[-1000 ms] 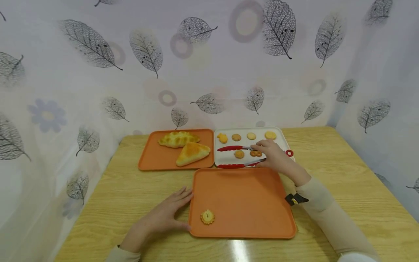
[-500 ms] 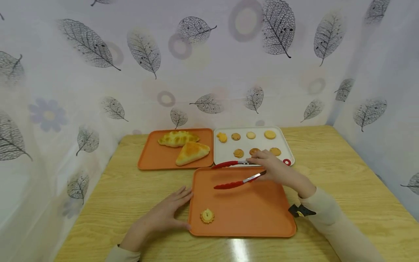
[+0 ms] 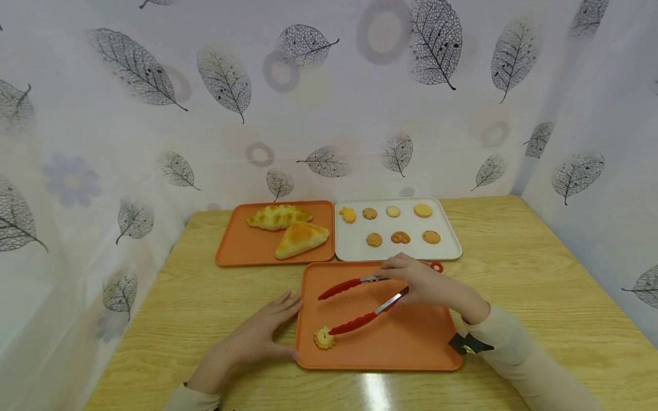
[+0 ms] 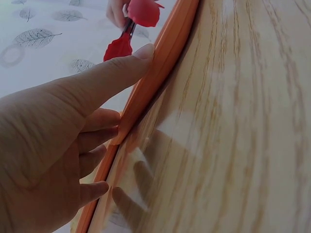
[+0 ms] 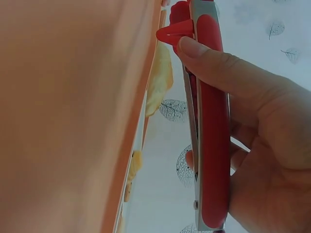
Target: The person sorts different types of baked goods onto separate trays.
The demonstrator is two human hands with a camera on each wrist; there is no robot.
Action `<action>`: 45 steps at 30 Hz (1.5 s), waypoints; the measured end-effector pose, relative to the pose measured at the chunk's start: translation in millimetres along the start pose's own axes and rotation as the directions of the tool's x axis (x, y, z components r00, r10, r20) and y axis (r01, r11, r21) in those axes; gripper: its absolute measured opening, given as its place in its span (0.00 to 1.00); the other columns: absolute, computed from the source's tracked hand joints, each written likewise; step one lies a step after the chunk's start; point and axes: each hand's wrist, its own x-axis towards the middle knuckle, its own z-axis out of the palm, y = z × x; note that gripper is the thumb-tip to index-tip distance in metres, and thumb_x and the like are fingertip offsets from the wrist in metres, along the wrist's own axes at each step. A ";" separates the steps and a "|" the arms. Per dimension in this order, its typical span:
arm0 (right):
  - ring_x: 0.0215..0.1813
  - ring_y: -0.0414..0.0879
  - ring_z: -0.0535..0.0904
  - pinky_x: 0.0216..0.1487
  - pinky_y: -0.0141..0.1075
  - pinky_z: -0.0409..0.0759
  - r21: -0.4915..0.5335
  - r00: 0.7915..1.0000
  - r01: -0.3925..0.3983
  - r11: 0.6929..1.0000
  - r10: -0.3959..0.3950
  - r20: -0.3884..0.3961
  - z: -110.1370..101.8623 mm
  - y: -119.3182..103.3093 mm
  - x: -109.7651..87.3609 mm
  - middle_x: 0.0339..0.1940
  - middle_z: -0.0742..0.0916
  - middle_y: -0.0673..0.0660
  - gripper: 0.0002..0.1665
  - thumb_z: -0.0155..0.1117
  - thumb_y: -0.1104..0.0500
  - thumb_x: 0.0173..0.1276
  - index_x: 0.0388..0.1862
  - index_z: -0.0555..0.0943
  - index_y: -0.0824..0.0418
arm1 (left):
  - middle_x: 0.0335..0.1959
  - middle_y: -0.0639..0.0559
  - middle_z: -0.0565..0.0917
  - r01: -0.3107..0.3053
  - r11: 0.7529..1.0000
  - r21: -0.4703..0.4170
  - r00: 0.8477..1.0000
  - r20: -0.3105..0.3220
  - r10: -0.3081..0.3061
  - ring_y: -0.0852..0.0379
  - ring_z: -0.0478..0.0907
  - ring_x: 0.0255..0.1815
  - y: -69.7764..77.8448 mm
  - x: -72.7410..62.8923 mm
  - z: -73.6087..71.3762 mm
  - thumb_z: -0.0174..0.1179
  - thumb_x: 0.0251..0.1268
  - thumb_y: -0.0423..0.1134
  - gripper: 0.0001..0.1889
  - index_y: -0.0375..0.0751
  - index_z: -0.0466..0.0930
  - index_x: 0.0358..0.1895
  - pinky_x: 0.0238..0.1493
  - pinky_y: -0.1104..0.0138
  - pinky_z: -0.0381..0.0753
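Observation:
My right hand (image 3: 424, 285) grips red-and-silver tongs (image 5: 215, 126) by the handles, thumb along one side in the right wrist view. The tongs' red tips are spread apart above the near orange tray (image 3: 411, 342). One tip is close to a small scalloped cookie (image 3: 324, 338) at the tray's front left; whether it touches cannot be told. My left hand (image 3: 257, 337) rests at the tray's left edge with fingers extended. In the left wrist view, the thumb of that left hand (image 4: 58, 116) lies against the tray's rim.
Behind stands a white tray (image 3: 354, 251) with several small cookies. To its left, another orange tray (image 3: 241, 251) bears a long golden bread (image 3: 279, 217) and a triangular pastry (image 3: 302, 240). Patterned curtains surround the wooden table (image 3: 514, 274) at the back and sides.
My right hand has drawn the tongs from over the white tray toward me and left, over the near orange tray to the scalloped cookie. My left hand has stayed in place.

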 end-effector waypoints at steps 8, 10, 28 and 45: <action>0.54 0.46 0.74 0.52 0.40 0.78 0.028 0.994 -0.027 0.999 0.024 0.106 5.5 -10.1 7.0 0.51 0.83 0.50 0.32 0.80 0.56 0.51 0.57 0.82 0.55 | 0.80 0.52 0.54 -0.001 1.000 0.003 1.000 -0.001 0.001 0.44 0.45 0.81 -0.2 0.2 -1.6 0.64 0.49 0.70 0.53 0.48 0.55 0.77 0.74 0.39 0.55; 0.53 0.45 0.74 0.52 0.38 0.78 0.036 0.993 -0.020 0.999 0.016 0.117 7.0 -12.5 9.2 0.51 0.83 0.50 0.31 0.80 0.56 0.51 0.57 0.82 0.55 | 0.80 0.52 0.54 -0.004 1.000 0.006 1.000 -0.004 0.004 0.44 0.45 0.81 -0.3 0.2 -1.5 0.64 0.49 0.70 0.53 0.48 0.55 0.77 0.74 0.39 0.55; 0.51 0.43 0.75 0.52 0.37 0.78 0.024 0.989 0.048 0.999 -0.051 0.136 13.6 -18.6 23.1 0.49 0.85 0.49 0.30 0.80 0.50 0.50 0.53 0.84 0.55 | 0.80 0.53 0.54 -0.005 1.000 0.008 1.000 -0.008 0.005 0.44 0.45 0.81 0.4 -0.4 -2.5 0.65 0.49 0.69 0.53 0.48 0.56 0.77 0.74 0.41 0.55; 0.48 0.44 0.76 0.48 0.36 0.80 -0.015 0.993 0.028 0.999 -0.026 0.118 6.8 -20.8 21.3 0.45 0.86 0.50 0.26 0.80 0.54 0.51 0.51 0.85 0.56 | 0.80 0.57 0.53 0.022 1.000 -0.013 1.000 0.010 -0.021 0.48 0.43 0.82 2.4 -0.6 -3.4 0.64 0.48 0.70 0.54 0.52 0.54 0.77 0.75 0.43 0.54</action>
